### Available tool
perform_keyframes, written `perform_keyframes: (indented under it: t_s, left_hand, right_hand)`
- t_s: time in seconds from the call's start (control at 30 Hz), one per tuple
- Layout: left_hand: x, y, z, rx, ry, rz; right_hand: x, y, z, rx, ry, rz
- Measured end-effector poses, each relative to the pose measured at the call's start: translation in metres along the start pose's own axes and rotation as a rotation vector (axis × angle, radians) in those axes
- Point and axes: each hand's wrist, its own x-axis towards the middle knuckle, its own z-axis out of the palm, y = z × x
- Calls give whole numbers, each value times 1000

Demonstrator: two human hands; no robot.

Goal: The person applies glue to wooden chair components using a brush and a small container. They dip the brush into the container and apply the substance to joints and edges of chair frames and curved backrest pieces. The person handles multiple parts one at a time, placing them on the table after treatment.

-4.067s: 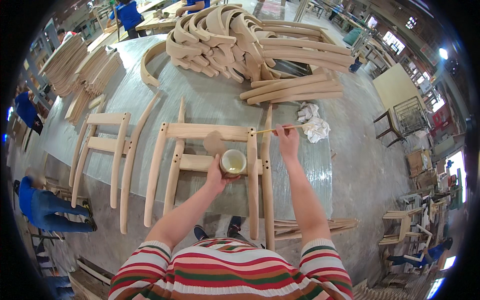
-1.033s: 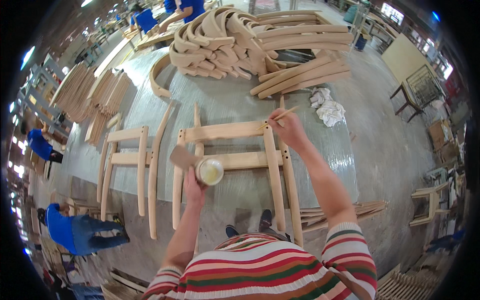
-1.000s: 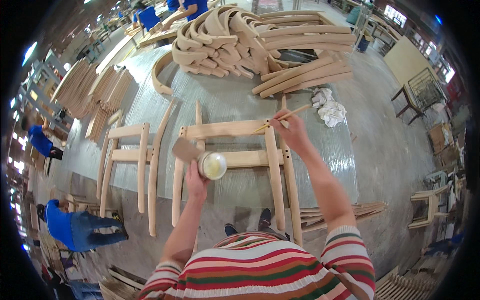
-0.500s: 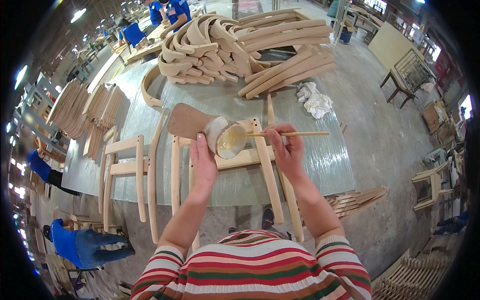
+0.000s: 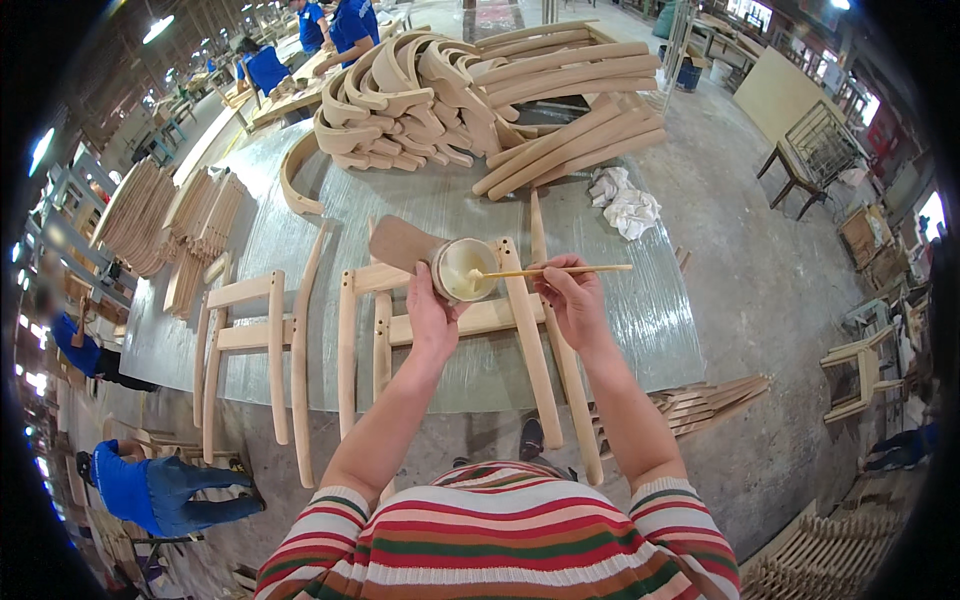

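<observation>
My left hand (image 5: 432, 312) is closed round a small round pot (image 5: 455, 258), tilted so its mouth faces me. Pale, creamy paste coats the inside. A flat brown paddle-shaped piece (image 5: 402, 243) sticks out from the pot's left side; whether it is joined on cannot be told. Between the fingers of my right hand (image 5: 576, 305) is a thin wooden stick (image 5: 515, 272), its tip inside the pot with a lump of paste on it. Beneath both hands lies a light wooden chair frame (image 5: 530, 350) with dark holes at its upper joints.
A second wooden frame (image 5: 250, 339) lies to the left on the plastic-covered table (image 5: 660, 320). Curved wooden parts (image 5: 400, 110) and long rails (image 5: 575, 150) are piled at the far side. Crumpled white paper (image 5: 628, 205) rests at right. Co-workers in blue (image 5: 150, 490) are around.
The pot has moved right and turned its mouth more toward me. My right hand has shifted slightly, and the stick's tip now carries a lump of paste inside the pot.
</observation>
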Motion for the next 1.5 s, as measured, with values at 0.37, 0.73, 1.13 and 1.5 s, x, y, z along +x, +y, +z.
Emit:
perform_keyframes:
  t_s: [0.37, 0.73, 1.13, 1.5]
  left_hand:
    - [2, -50, 14, 9, 91, -360]
    - [11, -88, -34, -74, 98, -598]
    - [-63, -21, -135, -8, 209, -603]
    - [-136, 25, -234, 54, 482, -442]
  right_hand:
    - [12, 26, -57, -35, 364, 199]
    - [26, -2, -104, -169, 381, 144]
    - [29, 23, -147, -889, 258, -94]
    - [40, 32, -149, -905, 261, -121]
